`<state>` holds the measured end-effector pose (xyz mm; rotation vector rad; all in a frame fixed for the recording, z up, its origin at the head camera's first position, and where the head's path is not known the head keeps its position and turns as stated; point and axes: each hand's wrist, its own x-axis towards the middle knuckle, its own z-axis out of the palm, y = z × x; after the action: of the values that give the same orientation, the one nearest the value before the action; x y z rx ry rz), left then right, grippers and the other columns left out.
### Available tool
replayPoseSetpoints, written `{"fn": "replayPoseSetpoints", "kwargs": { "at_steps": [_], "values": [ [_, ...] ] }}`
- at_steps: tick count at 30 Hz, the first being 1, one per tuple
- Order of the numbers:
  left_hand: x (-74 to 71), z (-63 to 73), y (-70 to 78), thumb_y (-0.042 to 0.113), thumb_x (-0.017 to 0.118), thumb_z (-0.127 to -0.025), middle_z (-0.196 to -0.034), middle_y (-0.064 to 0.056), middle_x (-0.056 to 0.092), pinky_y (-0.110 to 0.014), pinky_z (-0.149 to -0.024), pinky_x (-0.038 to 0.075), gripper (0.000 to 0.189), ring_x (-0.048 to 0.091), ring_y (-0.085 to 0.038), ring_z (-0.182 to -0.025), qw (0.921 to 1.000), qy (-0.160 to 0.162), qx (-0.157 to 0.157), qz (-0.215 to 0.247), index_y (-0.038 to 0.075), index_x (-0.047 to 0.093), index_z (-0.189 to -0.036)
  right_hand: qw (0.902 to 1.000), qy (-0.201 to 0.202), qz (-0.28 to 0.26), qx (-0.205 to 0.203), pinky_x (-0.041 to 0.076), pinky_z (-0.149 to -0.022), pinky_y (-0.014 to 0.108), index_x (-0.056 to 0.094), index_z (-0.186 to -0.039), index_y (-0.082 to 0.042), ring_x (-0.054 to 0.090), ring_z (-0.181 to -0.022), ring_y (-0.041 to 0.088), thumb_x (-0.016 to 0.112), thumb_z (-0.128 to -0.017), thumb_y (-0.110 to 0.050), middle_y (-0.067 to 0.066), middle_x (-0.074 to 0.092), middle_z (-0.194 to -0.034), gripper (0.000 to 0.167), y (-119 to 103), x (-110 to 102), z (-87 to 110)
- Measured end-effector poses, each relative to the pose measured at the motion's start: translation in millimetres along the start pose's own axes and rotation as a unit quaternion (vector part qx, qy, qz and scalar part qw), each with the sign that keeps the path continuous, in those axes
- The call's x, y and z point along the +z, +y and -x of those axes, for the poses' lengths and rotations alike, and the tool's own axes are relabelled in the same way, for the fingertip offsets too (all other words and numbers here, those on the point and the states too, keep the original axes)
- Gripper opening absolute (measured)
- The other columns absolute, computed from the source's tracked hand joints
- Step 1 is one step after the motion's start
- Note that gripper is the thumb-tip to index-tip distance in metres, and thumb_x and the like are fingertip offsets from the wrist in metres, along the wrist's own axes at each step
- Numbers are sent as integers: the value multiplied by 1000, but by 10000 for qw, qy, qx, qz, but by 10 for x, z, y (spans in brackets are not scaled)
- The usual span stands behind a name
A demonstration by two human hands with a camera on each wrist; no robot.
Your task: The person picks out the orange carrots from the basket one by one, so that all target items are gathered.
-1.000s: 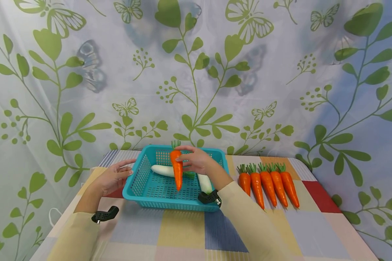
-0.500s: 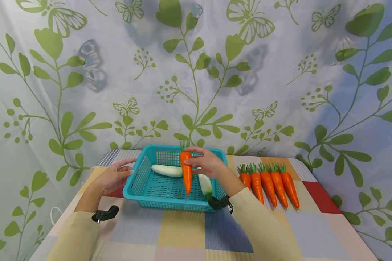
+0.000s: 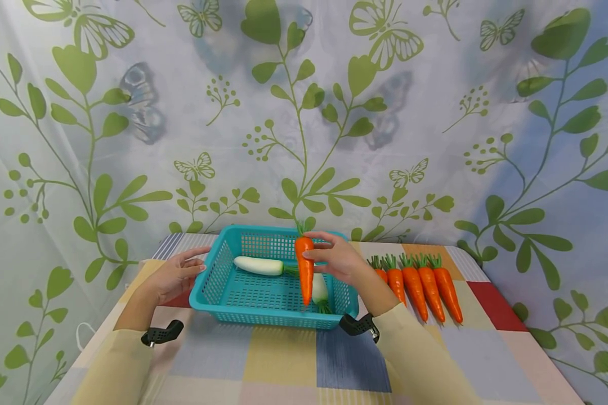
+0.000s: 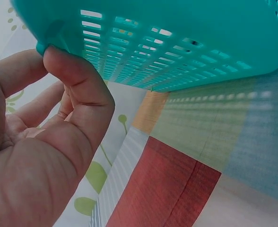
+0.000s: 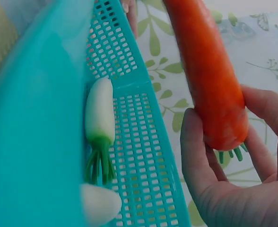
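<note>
A turquoise plastic basket (image 3: 233, 311) with perforated walls stands on the table. My left hand (image 3: 174, 277) is at its left side; in the left wrist view, the thumb (image 4: 68, 66) and a finger pinch the rim. Over the basket's right part, my right hand (image 3: 336, 260) holds an orange carrot (image 3: 305, 270) by its thick upper end, green top up and tip pointing down. Two white radishes with green tops lie in the basket: one radish (image 3: 258, 265) lengthwise at the back, the other radish (image 3: 320, 289) at the right, partly hidden behind the carrot.
Several carrots (image 3: 430, 289) lie in a row on the table to the right of the basket, the leftmost partly behind my right forearm. A patchwork checked cloth (image 3: 278, 354) covers the table. A leaf-patterned curtain (image 3: 304, 112) hangs behind it.
My right hand has carried the carrot to the right over the basket, uncovering more of the back radish. The left hand and the basket have stayed in place.
</note>
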<state>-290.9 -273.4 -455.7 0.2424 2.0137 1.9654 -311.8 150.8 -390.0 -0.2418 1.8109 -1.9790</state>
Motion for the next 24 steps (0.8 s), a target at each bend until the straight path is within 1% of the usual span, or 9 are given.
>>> {"fn": "replayPoseSetpoints", "kwargs": {
  "at_steps": [3,8,12,16,19,21,23,24],
  "values": [
    [2,4,2,13,59,-104,-111,-1,68,-38,-93,61,70,72,-12,-98,10000,-67,24,11,5,21,-162,10000,39,-26,-37,59,-96,50,52,-148,-16,66,-116,33,68,-96,-2,19,54,-143,56,17,-59,54],
    [0,0,0,13,58,-105,-107,4,68,-37,-93,61,69,72,-12,-98,9999,-90,45,21,4,21,-162,9998,129,-43,-165,60,-95,49,49,-151,-13,66,-114,31,68,-96,-2,19,53,-142,59,19,-174,161],
    [-2,-8,-14,14,59,-105,-108,3,68,-39,-94,61,68,72,-12,-98,10000,-42,-6,15,6,23,-162,9994,249,-54,-218,61,-93,47,49,-151,-13,65,-115,30,69,-95,-2,18,52,-142,61,37,-287,247],
    [3,-15,-25,15,59,-104,-109,3,68,-41,-96,60,68,72,-12,-99,10000,-9,-58,-16,8,23,-162,9987,437,86,-247,61,-93,46,51,-150,-14,64,-116,29,70,-95,-3,17,49,-145,60,81,-396,329],
    [-1,-18,-28,15,60,-104,-112,0,68,-42,-96,60,67,72,-15,-102,10000,39,-87,-24,9,25,-161,9977,570,205,-301,61,-92,45,52,-150,-14,64,-117,29,70,-95,-3,17,46,-149,59,111,-482,392],
    [-8,-18,-28,15,59,-104,-115,-3,68,-42,-97,60,67,72,-17,-105,10000,35,-79,-24,9,25,-161,9972,587,300,-361,61,-92,44,50,-151,-13,63,-116,28,70,-96,-5,18,45,-151,59,127,-547,434],
    [-14,-20,-29,15,60,-104,-118,-5,67,-42,-97,59,66,72,-19,-107,9999,71,-86,-40,9,26,-161,9967,633,298,-402,61,-91,42,49,-151,-13,64,-115,28,70,-96,-6,18,46,-151,59,139,-605,473],
    [-14,-22,-30,16,60,-104,-118,-5,67,-42,-97,59,66,72,-19,-107,9999,72,-84,-63,9,26,-161,9966,649,285,-415,61,-91,42,49,-151,-12,65,-114,27,70,-96,-6,17,46,-151,59,146,-635,490]
  ]
}}
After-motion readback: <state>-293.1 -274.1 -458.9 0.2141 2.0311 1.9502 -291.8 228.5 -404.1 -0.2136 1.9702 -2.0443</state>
